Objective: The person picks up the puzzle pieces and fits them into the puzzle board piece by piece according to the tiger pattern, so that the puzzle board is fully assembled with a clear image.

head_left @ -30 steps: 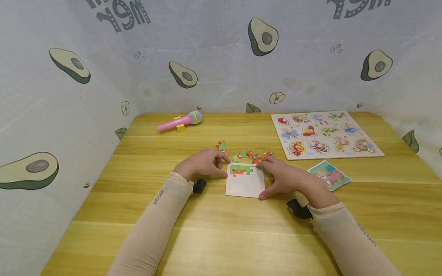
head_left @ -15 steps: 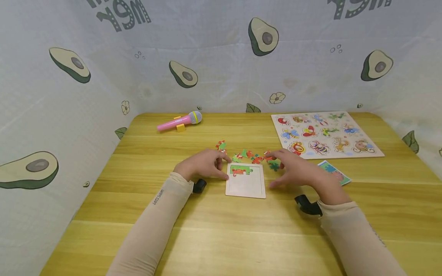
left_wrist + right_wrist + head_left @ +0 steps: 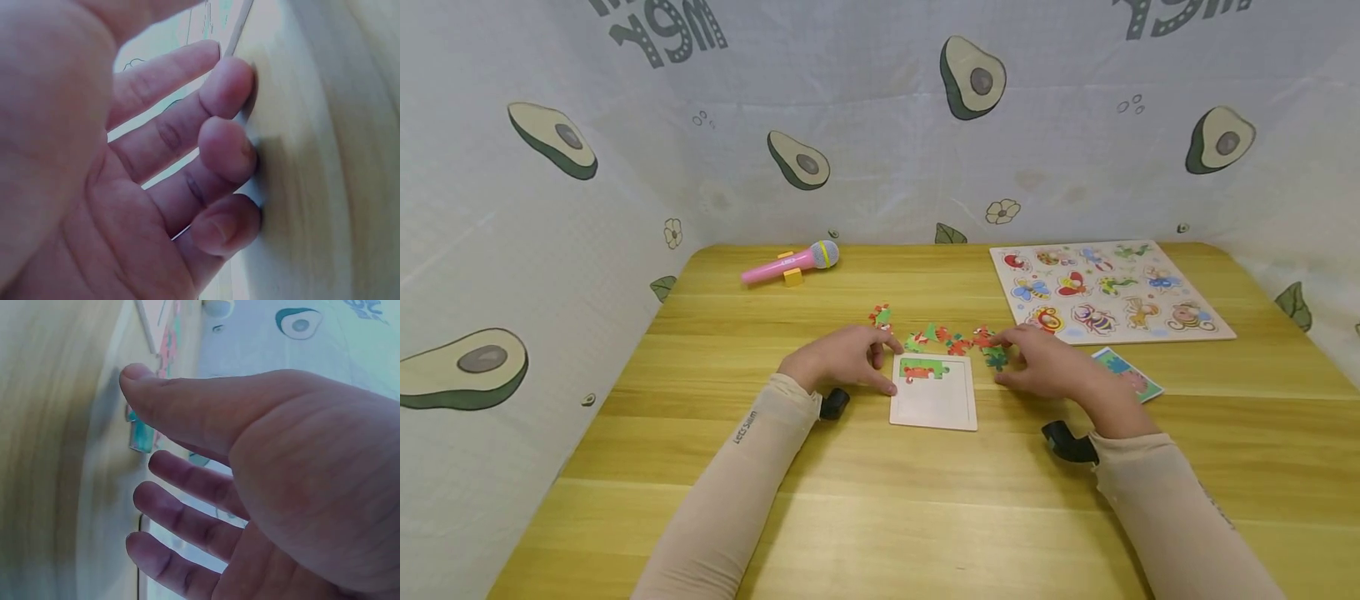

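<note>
A square, light wooden puzzle board [image 3: 932, 408] lies on the table, with joined green-and-red pieces [image 3: 922, 369] along its upper left part. My left hand [image 3: 842, 358] holds the board's left side, thumb at the edge and index finger at the upper corner. Its other fingers curl down to the table in the left wrist view. My right hand [image 3: 1048, 367] is spread around a dark green puzzle piece [image 3: 995, 358] right of the board. In the right wrist view, the thumb overlaps the teal-looking piece [image 3: 142, 436], while the other fingers are relaxed and apart.
Several loose red and green puzzle pieces [image 3: 957, 345] lie behind the board. A picture card [image 3: 1127, 373] lies by my right hand, partly covered. Farther back are a large insect peg puzzle [image 3: 1093, 304] and a pink toy microphone [image 3: 790, 262].
My right hand has let go of the board's right edge and moved right to the loose pieces, its thumb drawing closer to the green one. The left hand stays at the board.
</note>
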Demonstrator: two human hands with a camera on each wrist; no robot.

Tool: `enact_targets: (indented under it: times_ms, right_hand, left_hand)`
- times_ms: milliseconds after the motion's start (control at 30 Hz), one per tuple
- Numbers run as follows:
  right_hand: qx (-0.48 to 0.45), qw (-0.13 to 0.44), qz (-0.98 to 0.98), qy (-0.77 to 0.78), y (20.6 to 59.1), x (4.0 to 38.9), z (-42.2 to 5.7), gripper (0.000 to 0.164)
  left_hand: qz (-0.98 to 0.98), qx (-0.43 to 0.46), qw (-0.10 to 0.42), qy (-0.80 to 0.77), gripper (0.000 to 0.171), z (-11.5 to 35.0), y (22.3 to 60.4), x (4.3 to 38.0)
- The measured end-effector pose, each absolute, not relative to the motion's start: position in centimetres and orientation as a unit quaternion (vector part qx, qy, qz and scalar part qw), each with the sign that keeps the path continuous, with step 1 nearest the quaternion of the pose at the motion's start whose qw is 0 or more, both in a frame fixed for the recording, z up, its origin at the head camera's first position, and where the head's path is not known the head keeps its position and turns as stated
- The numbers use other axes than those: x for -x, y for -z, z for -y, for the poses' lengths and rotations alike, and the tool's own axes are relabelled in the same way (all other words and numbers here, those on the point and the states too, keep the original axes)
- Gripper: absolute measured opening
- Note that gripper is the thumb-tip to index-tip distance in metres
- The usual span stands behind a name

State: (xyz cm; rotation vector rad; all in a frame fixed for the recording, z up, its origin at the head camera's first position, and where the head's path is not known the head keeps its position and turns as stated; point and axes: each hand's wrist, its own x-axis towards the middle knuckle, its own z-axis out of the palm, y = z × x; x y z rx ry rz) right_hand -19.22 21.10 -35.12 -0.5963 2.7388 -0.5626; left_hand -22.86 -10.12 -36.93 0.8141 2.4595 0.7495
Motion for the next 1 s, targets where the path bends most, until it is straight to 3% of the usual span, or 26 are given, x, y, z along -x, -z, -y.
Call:
enact_targets:
  times_ms: [1000]
  right_hand:
    - [0.205,0.133,-0.953,0.179,35.85,19.25,-20.74,0.039]
  left_hand:
    - [-0.891,-0.288,0.220,-0.272,0.055,10.16,37.45,22.75]
